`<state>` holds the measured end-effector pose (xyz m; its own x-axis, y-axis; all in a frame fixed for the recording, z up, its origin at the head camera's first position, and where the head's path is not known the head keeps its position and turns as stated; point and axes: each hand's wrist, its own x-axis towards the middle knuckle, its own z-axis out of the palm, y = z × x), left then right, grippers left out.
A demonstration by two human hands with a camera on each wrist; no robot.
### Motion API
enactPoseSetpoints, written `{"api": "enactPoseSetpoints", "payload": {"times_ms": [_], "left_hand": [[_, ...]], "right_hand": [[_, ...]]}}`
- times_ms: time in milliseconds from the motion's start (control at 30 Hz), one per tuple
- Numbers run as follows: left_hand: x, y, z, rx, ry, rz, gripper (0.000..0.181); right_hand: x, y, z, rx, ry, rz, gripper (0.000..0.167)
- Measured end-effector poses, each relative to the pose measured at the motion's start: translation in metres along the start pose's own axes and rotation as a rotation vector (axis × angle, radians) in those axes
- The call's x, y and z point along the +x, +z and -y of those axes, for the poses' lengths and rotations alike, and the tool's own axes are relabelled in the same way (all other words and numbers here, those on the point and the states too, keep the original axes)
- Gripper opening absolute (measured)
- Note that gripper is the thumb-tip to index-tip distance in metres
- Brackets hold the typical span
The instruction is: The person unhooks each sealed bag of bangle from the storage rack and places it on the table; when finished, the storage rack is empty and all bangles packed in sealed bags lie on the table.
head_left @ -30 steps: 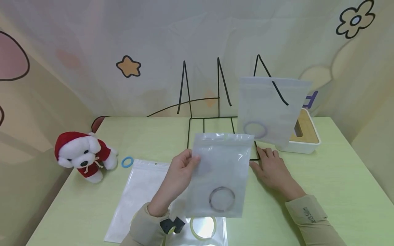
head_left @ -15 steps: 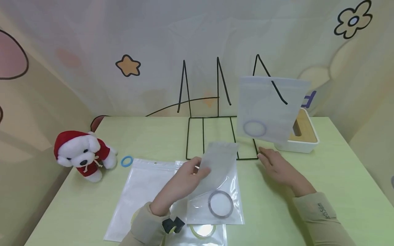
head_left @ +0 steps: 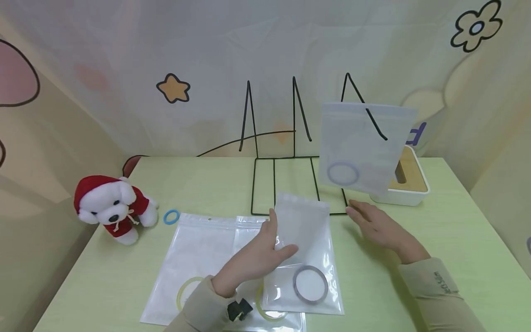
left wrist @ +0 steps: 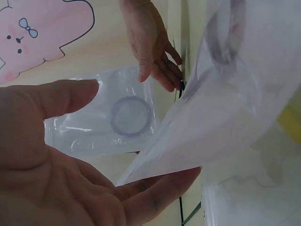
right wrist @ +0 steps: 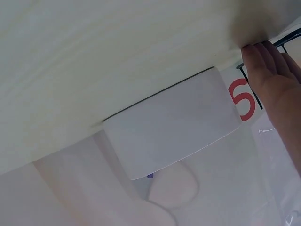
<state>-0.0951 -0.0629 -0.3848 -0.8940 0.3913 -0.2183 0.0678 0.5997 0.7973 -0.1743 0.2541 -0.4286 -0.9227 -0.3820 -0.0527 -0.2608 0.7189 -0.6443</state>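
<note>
In the head view a clear pouch [head_left: 304,240] with a greyish ring [head_left: 310,284] inside lies over other pouches near the table's front. My left hand [head_left: 253,258] is at its left edge, thumb and fingers spread; in the left wrist view the pouch [left wrist: 225,108] passes between thumb and fingers, its corner against the fingers. My right hand [head_left: 383,230] rests by the front right corner of the black wire rack [head_left: 286,214], fingers straight. One frosted pouch [head_left: 365,138] with a ring inside hangs on the rack's right hook.
Two pouches [head_left: 203,244] holding yellow rings lie under and left of my left hand. A blue ring [head_left: 171,217] and a plush dog [head_left: 114,207] are at the left. Behind the hanging pouch stands a white box [head_left: 400,198] with a wooden lid.
The pouch that my left hand held upright has come down onto the others and shifted slightly right. My left fingers have spread from their pinch. My right hand has drawn slightly right.
</note>
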Motion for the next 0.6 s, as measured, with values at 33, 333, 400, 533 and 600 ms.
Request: {"api": "enactPoseSetpoints", "payload": {"times_ms": [33,333,400,533,600], "left_hand": [[0.0,0.003,0.0,0.02,-0.008,0.006,0.106],[0.002,0.029,-0.002,0.287,0.032,0.016,0.129],[0.003,0.034,-0.003,0.375,0.052,0.028,0.13],[0.005,0.045,-0.005,0.591,0.103,0.03,0.131],[0.007,0.049,-0.006,0.674,0.124,0.016,0.131]], "right_hand": [[0.0,-0.001,-0.001,0.008,0.001,0.003,0.066],[-0.001,-0.002,-0.003,0.035,-0.013,0.015,0.066],[-0.002,-0.002,-0.003,0.037,-0.013,0.013,0.065],[-0.001,-0.002,-0.003,0.036,-0.017,0.011,0.065],[-0.001,-0.002,-0.003,0.034,-0.019,0.01,0.065]]}}
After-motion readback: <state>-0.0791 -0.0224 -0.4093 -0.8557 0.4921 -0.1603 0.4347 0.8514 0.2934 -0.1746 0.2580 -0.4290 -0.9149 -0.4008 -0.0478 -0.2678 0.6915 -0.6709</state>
